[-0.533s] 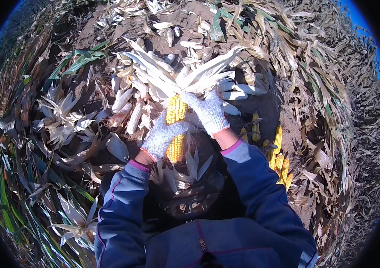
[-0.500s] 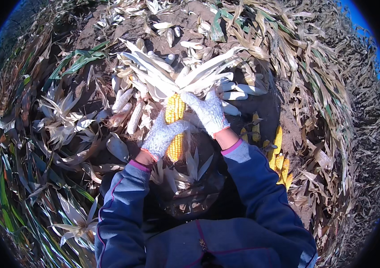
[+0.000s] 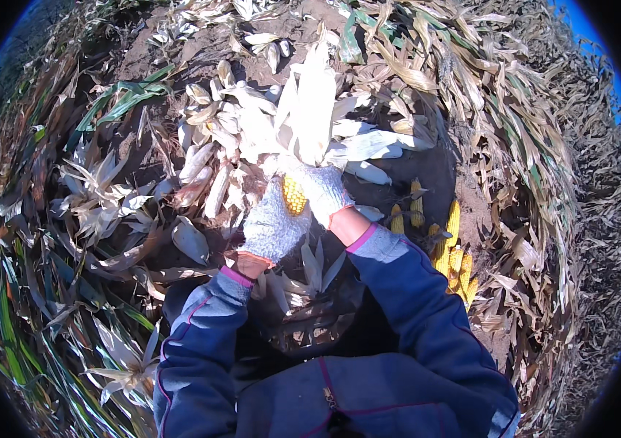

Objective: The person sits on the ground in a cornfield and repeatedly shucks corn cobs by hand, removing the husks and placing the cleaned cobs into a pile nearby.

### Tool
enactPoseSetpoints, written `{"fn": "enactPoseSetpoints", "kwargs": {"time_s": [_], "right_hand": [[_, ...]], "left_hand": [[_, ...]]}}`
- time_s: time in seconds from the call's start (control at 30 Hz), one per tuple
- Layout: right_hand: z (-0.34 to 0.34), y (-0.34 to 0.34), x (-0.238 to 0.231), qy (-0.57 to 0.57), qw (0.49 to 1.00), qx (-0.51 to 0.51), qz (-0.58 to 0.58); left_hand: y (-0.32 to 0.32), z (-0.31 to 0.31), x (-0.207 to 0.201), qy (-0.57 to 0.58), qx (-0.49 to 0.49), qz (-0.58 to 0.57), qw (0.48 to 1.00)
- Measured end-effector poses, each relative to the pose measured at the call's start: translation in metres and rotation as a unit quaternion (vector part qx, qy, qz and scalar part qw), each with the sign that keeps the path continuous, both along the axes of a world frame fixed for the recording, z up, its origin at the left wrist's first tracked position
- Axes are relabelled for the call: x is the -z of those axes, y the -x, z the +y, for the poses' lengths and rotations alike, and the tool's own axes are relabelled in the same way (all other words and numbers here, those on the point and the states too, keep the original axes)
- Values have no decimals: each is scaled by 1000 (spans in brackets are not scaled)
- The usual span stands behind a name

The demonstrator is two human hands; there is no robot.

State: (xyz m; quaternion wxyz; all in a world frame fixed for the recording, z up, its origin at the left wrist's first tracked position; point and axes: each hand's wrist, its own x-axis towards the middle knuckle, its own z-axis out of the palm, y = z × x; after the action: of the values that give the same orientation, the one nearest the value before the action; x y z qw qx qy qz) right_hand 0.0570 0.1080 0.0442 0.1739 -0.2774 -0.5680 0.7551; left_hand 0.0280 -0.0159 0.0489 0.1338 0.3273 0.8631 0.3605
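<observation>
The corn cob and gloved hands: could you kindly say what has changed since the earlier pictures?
The left hand now wraps the corn cob, hiding its lower end; the right hand has shifted slightly left. The spread husk is now gathered, pointing away. The yellow cobs at right stayed put.

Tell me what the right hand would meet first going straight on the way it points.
The right hand, beside the yellow corn ear, would probably meet pale husk leaves first, up and left of its fingers; glare leaves the depth unclear.
</observation>
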Motion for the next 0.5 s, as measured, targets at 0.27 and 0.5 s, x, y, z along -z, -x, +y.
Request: {"fn": "enactPoseSetpoints", "kwargs": {"time_s": [0.27, 0.5], "right_hand": [[30, -7, 0, 109, 984, -103, 97], [46, -7, -7, 213, 955, -158, 135]], "left_hand": [[-2, -4, -14, 12, 47, -80, 996], [0, -15, -10, -82, 110, -180, 974]]}}
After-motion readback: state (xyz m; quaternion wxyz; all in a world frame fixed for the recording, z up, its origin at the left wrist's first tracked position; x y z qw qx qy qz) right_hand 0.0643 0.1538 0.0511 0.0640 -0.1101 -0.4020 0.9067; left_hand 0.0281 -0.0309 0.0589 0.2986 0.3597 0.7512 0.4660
